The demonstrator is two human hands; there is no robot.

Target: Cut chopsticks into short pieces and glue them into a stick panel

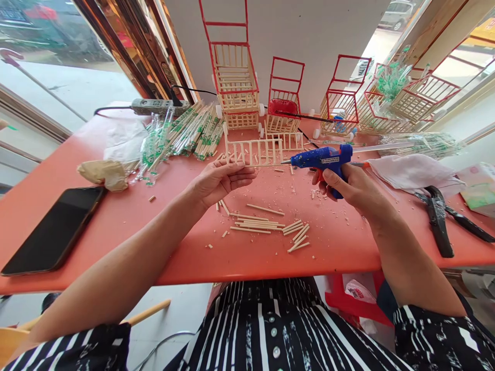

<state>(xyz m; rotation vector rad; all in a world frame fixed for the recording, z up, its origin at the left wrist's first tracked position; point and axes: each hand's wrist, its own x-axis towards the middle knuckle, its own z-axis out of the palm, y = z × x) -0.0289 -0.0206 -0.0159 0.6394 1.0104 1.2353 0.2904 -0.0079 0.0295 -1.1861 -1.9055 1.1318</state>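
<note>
My left hand (226, 180) pinches the lower left part of a small ladder-like frame (255, 150) made of thin wooden sticks. In my right hand (344, 183) is a blue hot glue gun (323, 158), with fingers wrapped around its handle near the red trigger. Its nozzle points left, at the lower right corner of the frame; whether it touches cannot be told. A clear glue stick (377, 147) runs out of the gun's back. Short cut wooden sticks (257, 223) lie in loose groups on the table in front of the hands.
Several stick-built carts with red-edged frames (236, 77) stand at the back. Wrapped sticks (197, 129) lie beside a power strip (158, 106). A phone (54, 229) rests at left; a white cloth (413, 172) and black-handled cutters (439, 221) at right, on the red table (185, 257).
</note>
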